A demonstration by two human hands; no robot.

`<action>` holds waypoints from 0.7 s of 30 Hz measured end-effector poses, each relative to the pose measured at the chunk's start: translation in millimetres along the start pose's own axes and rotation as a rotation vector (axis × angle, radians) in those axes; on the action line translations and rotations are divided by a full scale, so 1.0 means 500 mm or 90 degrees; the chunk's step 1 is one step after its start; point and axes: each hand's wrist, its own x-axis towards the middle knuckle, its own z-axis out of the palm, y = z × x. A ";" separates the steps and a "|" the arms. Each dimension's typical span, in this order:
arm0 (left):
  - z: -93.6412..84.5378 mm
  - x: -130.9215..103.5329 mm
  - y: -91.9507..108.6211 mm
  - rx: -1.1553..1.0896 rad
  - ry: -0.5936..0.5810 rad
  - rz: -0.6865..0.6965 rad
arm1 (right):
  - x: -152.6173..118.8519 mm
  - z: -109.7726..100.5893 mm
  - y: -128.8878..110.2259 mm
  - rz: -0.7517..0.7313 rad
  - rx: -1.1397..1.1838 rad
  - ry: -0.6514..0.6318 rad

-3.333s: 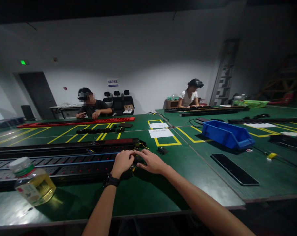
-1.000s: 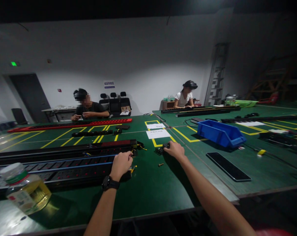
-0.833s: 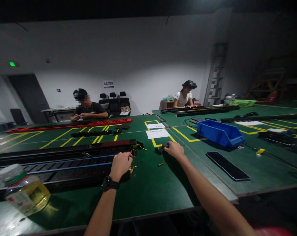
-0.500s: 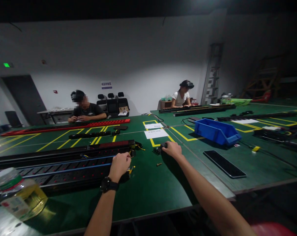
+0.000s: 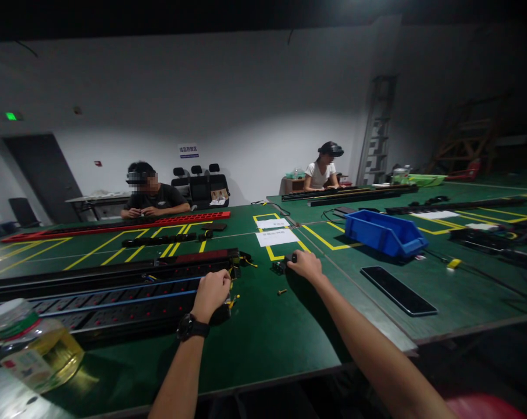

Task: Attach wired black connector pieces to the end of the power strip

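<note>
while the long black power strip (image 5: 115, 294) lies flat on the green table (image 5: 263, 343) with its long axis running left to right, its near end sits under the left hand (image 5: 212, 293), which is curled into a loose fist on that end, next to a small tangle of yellow wire (image 5: 232, 301). a blue wire (image 5: 115, 289) runs along the strip's length, and a second black rail (image 5: 110, 269) lies parallel just behind it. the right hand (image 5: 306, 266) is well apart from the left, stretched forward and resting palm down with its fingers closed on a small black part (image 5: 281, 266) that lies on the table near a yellow floor-tape box (image 5: 285, 251) holding white sheets of paper (image 5: 276, 237). between the two hands, on bare table, lies a small brass-coloured screw (image 5: 282, 291). both forearms reach out from the bottom edge, the left one wearing a black watch (image 5: 192, 327) at the wrist, the right one longer and angled towards the middle. at the near left stands a clear bottle (image 5: 30, 346) of yellowish liquid with a white cap. to the right lie a flat black panel (image 5: 398, 290) and, beyond it, a blue bin (image 5: 384, 233). farther back, a red strip (image 5: 115, 225) runs across the table in front of a seated person (image 5: 152, 195), and another person (image 5: 322, 169) sits at a table farther right.
</note>
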 end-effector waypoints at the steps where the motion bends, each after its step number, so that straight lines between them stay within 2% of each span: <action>1: 0.000 -0.001 0.000 0.011 0.001 0.005 | 0.000 0.001 0.000 0.002 -0.007 -0.001; 5: 0.000 0.001 -0.003 0.014 -0.007 0.013 | 0.002 0.005 -0.001 0.010 -0.031 0.000; 12: 0.003 0.020 -0.016 -0.085 -0.034 -0.036 | 0.004 0.006 0.001 0.008 -0.021 -0.001; 21: 0.011 0.021 -0.025 -0.110 0.016 -0.020 | 0.002 -0.001 -0.003 0.011 -0.027 -0.011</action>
